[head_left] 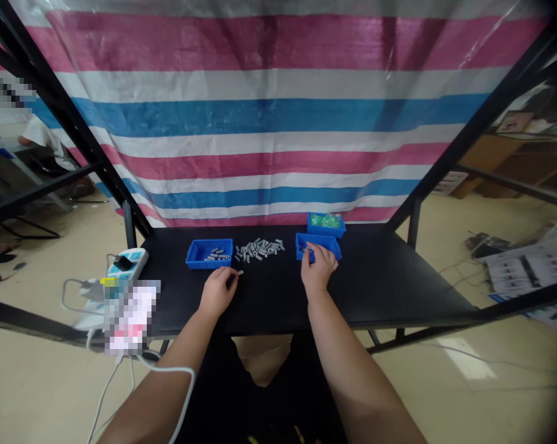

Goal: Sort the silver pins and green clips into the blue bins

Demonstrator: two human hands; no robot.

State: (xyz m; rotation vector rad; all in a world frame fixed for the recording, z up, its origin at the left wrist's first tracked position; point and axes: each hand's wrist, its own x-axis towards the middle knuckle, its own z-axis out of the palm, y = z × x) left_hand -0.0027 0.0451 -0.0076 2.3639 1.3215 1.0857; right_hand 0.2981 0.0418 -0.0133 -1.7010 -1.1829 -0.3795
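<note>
My left hand [219,291] is closed in a pinch on a small grey cylindrical piece [240,272], just above the black table. Beyond it, a blue bin [195,262] holds several similar grey cylinders [219,254]. A loose pile of grey metallic cylinders [259,248] lies to the right of that bin. My right hand [319,269] reaches over the near rim of a second blue bin [336,248], thumb and fingers drawn together. Whatever lies between those fingertips is too small to make out, and the hand covers much of that bin's inside.
Behind the right-hand bin stands a third blue bin [327,232] with green pieces. A power strip [132,262] and a blurred phone-like device [132,317] with white cables sit at the table's left end. Black frame posts and a striped sheet [269,117] bound the black table [269,302].
</note>
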